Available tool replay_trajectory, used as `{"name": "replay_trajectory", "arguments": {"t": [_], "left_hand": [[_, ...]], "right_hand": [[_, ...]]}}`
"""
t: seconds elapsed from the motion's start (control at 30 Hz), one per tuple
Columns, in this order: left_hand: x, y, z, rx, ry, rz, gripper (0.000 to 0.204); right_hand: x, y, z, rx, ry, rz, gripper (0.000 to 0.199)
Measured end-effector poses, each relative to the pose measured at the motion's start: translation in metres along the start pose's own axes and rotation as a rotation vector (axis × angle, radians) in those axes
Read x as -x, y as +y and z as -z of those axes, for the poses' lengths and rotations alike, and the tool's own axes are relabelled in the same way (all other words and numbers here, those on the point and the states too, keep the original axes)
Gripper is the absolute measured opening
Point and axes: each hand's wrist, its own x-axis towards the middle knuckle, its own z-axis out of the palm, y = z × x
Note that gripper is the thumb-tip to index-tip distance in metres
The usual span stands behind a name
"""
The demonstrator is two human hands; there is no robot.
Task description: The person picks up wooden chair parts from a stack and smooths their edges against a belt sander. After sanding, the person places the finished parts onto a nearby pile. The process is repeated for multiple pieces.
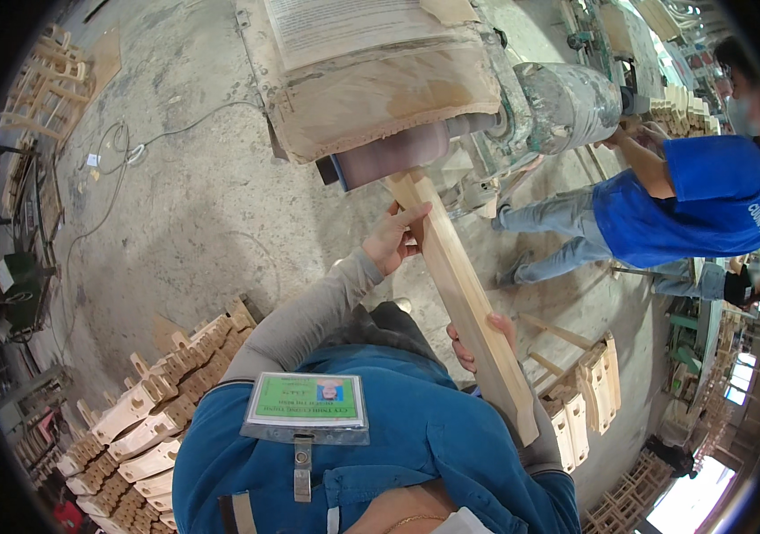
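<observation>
A long pale wooden bar [462,280] slants from the middle of the view toward my right side, its near end cut at an angle. Near the bar's far end, my left hand [391,240] is closed on it, fingers at its left edge and a fingertip over the top. Lower down, my right hand [487,340] grips the bar from below, with fingers showing on both sides and the palm hidden. The far tip meets the underside of a purplish-brown sanding roller [393,157]; whether it presses on the roller or just sits beside it, I cannot tell.
Over the roller hangs a worn machine cover [380,102], with a dusty motor [571,105] to its right. A co-worker in a blue shirt [723,200] stands at the right. Wooden parts are stacked at lower left [157,414] and lower right [598,383]. A cable [113,191] crosses the floor.
</observation>
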Motion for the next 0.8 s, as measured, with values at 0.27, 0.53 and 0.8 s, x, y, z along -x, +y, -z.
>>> {"name": "replay_trajectory", "arguments": {"t": [0.27,0.53,0.8], "left_hand": [[0.001,0.008,0.003,0.004,-0.019,-0.017,0.058],[0.033,-0.013,-0.015,-0.052,-0.036,0.004,0.058],[0.028,-0.055,-0.001,0.216,-0.225,0.266,0.036]], "right_hand": [[-0.004,0.005,-0.009,0.020,0.010,0.017,0.063],[0.036,0.022,0.013,-0.081,-0.024,-0.025,0.063],[0.081,-0.031,-0.007,0.414,0.160,-0.095,0.071]]}}
